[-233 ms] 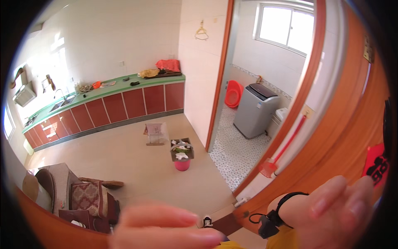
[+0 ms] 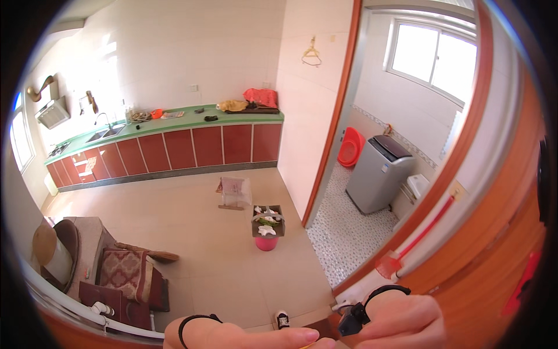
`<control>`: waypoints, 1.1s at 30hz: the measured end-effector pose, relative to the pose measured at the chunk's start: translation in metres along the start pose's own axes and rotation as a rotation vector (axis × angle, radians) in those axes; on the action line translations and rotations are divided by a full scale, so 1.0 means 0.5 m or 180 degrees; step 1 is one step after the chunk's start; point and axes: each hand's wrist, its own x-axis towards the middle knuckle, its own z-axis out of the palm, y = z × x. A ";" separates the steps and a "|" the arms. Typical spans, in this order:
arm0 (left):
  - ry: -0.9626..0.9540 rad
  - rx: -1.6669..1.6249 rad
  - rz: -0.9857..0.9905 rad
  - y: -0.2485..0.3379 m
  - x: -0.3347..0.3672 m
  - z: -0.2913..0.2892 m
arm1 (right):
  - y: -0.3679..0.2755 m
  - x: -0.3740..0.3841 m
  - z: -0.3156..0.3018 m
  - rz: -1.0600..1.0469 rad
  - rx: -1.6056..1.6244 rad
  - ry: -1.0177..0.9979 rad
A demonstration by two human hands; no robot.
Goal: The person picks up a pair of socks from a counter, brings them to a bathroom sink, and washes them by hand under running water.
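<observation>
At the bottom edge my left hand [image 2: 256, 336] comes in with a black band round its wrist. Its thumb and a finger point right and press close together; whatever lies between them is hidden. My right hand [image 2: 401, 323] is beside it, fingers curled in and mostly below the edge, so I cannot make out what they hold. A small black device [image 2: 352, 319] is strapped at the right wrist. Just beyond the hands, a black-and-white shoe [image 2: 282, 319] shows on the tiled floor [image 2: 226, 279].
Ahead stands a pink bucket [image 2: 265, 244] under a grey handled container [image 2: 258, 225] of white scraps. A dustpan [image 2: 233, 189] lies farther off. At left are a broom [image 2: 163, 256] and a cloth-covered seat [image 2: 123, 270]. Right, a wooden door [image 2: 494, 244] and a doorway to a washing machine [image 2: 378, 174].
Both hands have drawn lower and closer together. My right hand has moved left, its fingers curling in. The view has shifted, so the room sits farther right.
</observation>
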 end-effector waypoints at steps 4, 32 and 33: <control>-0.0144 0.0446 -0.0090 -0.080 -0.001 0.054 | 0.116 -0.062 0.038 -0.0312 0.0496 0.0199; 0.1709 0.1967 0.1304 -0.605 -0.030 0.370 | 0.574 -0.348 0.159 0.0285 0.0616 0.1253; 0.0801 0.1503 0.0694 -0.593 -0.041 0.325 | 0.579 -0.348 0.162 0.0576 0.0888 0.0813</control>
